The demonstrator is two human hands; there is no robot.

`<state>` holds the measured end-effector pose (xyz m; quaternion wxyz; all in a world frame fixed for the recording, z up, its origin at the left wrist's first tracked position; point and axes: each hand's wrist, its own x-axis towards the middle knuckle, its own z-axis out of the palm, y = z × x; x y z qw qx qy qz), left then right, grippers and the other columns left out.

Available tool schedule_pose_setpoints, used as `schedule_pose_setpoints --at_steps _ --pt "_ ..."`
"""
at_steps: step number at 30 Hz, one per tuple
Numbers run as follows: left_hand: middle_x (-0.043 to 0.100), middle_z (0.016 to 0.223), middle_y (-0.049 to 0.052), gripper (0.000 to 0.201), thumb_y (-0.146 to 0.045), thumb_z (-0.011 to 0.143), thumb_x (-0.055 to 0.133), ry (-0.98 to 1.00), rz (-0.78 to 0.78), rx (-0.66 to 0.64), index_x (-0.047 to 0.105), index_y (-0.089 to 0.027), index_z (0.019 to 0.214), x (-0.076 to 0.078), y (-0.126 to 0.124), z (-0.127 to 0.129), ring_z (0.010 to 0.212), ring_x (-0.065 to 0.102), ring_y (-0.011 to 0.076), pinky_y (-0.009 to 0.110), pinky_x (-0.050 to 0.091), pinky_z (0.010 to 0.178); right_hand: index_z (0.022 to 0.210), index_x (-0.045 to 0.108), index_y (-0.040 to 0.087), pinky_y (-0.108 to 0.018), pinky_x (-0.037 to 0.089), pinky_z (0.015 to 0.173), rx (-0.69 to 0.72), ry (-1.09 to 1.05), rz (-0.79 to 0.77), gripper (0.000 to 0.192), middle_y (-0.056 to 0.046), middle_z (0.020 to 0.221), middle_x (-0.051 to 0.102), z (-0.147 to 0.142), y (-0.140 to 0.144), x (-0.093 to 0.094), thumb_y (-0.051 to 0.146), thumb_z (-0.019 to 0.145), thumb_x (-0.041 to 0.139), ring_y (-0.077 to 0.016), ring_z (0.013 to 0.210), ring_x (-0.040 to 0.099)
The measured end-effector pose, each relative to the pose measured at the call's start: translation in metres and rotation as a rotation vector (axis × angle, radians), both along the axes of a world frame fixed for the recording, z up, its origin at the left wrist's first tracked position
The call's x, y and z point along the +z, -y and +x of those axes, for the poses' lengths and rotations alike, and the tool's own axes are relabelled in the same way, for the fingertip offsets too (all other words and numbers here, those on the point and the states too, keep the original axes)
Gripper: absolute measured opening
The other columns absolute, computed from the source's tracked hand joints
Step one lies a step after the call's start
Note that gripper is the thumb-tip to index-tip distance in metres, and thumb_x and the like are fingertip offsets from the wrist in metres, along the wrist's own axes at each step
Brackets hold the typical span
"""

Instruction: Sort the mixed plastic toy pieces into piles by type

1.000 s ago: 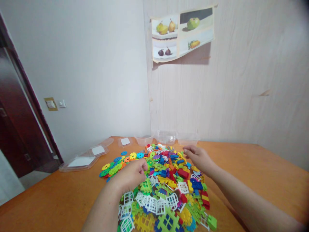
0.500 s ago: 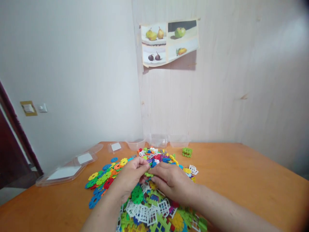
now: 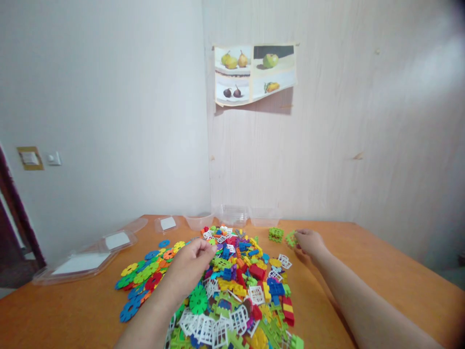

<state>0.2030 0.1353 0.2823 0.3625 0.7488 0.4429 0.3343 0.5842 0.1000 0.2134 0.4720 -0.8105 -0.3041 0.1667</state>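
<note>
At the right of the pile, my right hand [image 3: 308, 242] pinches a light green lattice building piece [image 3: 291, 239] low over the table. Just left of it stands a small green block built from lattice pieces [image 3: 275, 234]. My left hand [image 3: 194, 261] is above the left part of the pile with its fingers curled together; what they hold, if anything, is hidden. Beneath and around it lie a green notched disc [image 3: 198, 299], white window-frame pieces [image 3: 205, 328] and many coloured plastic building pieces [image 3: 236, 287].
Notched discs [image 3: 154, 279] spread over the left of the orange-brown table [image 3: 327, 300]. Clear plastic tubs [image 3: 232, 216] line the back edge by the wall. Clear lids with white labels [image 3: 82, 264] lie at the left edge. A fruit picture [image 3: 254, 75] hangs on the wall.
My hands were together over the pile on a green piece. My right hand has moved right with a green lattice piece, near the green block. My left hand remains over the pile.
</note>
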Motion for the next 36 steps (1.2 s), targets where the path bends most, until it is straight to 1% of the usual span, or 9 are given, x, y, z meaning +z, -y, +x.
schedule_pose_setpoints --at_steps 3,8,11,14,17,24,29,32,36 --pt "0.065 0.078 0.001 0.042 -0.059 0.084 0.051 -0.028 0.019 -0.01 0.061 -0.019 0.085 0.0 -0.001 -0.001 0.075 0.061 0.0201 0.027 0.042 0.065 0.122 0.059 0.017 -0.04 0.056 0.085 0.011 -0.098 -0.038 0.032 -0.008 0.122 0.062 0.004 -0.003 -0.012 0.035 0.095 0.059 -0.02 0.1 0.064" --pt "0.068 0.087 0.003 0.039 -0.056 0.085 0.052 -0.084 0.07 -0.106 0.065 -0.02 0.092 -0.001 0.004 0.002 0.085 0.063 0.0219 0.03 0.048 0.075 0.122 0.059 0.016 -0.037 0.057 0.078 0.028 -0.104 -0.013 0.033 -0.008 0.112 0.065 0.001 -0.005 -0.017 0.036 0.096 0.058 -0.0181 0.09 0.066" --pt "0.069 0.112 0.006 0.042 -0.056 0.083 0.057 -0.167 0.107 -0.223 0.066 -0.023 0.108 -0.003 0.011 0.003 0.106 0.062 0.0248 0.035 0.048 0.091 0.119 0.061 0.012 -0.029 0.054 0.067 0.053 -0.032 0.04 0.032 -0.008 0.094 0.07 -0.006 -0.004 -0.01 0.03 0.092 0.057 -0.0164 0.074 0.067" --pt "0.056 0.14 0.005 0.06 -0.06 0.073 0.069 -0.358 0.196 -0.332 0.063 -0.031 0.125 -0.005 0.017 0.002 0.129 0.049 0.03 0.043 0.038 0.107 0.112 0.065 0.013 -0.026 0.05 0.064 0.111 0.066 0.114 0.03 -0.007 0.084 0.071 -0.021 -0.003 0.004 0.027 0.088 0.055 -0.0167 0.069 0.067" --pt "0.044 0.151 0.004 0.075 -0.057 0.064 0.078 -0.51 0.232 -0.387 0.058 -0.034 0.133 -0.008 0.017 0.0 0.139 0.036 0.0334 0.047 0.031 0.113 0.104 0.067 0.015 -0.023 0.049 0.061 0.264 0.122 0.164 0.029 -0.003 0.077 0.068 -0.046 0.0 0.023 0.031 0.088 0.05 -0.0146 0.064 0.064" --pt "0.064 0.126 0.002 0.038 -0.037 0.083 0.059 -0.475 0.271 -0.353 0.065 -0.03 0.12 -0.014 0.002 -0.007 0.118 0.057 0.0238 0.035 0.042 0.101 0.085 0.07 0.018 -0.02 0.042 0.05 0.792 0.158 0.068 0.02 0.002 0.067 0.063 -0.119 0.023 0.054 0.035 0.083 0.06 -0.0111 0.056 0.057" --pt "0.068 0.115 0.002 0.028 -0.039 0.085 0.057 -0.465 0.319 -0.278 0.066 -0.027 0.109 -0.019 -0.007 -0.012 0.106 0.06 0.0238 0.032 0.045 0.088 0.088 0.072 0.02 -0.019 0.035 0.053 1.14 0.422 -0.082 0.016 0.002 0.071 0.065 -0.162 0.048 0.07 0.026 0.083 0.058 -0.0099 0.062 0.054" --pt "0.069 0.108 0.003 0.022 -0.039 0.087 0.054 -0.474 0.34 -0.258 0.065 -0.025 0.099 -0.021 -0.011 -0.013 0.098 0.061 0.0227 0.03 0.046 0.08 0.096 0.072 0.025 -0.021 0.034 0.056 1.209 0.603 -0.147 0.02 0.002 0.077 0.069 -0.184 0.058 0.074 0.03 0.083 0.058 -0.0118 0.065 0.057" --pt "0.069 0.106 0.004 0.023 -0.038 0.089 0.05 -0.49 0.325 -0.217 0.064 -0.025 0.101 -0.022 -0.016 -0.016 0.096 0.062 0.0228 0.029 0.046 0.079 0.111 0.068 0.029 -0.027 0.038 0.063 1.117 0.895 -0.162 0.033 -0.004 0.089 0.074 -0.205 0.064 0.068 0.042 0.083 0.058 -0.0211 0.078 0.065"
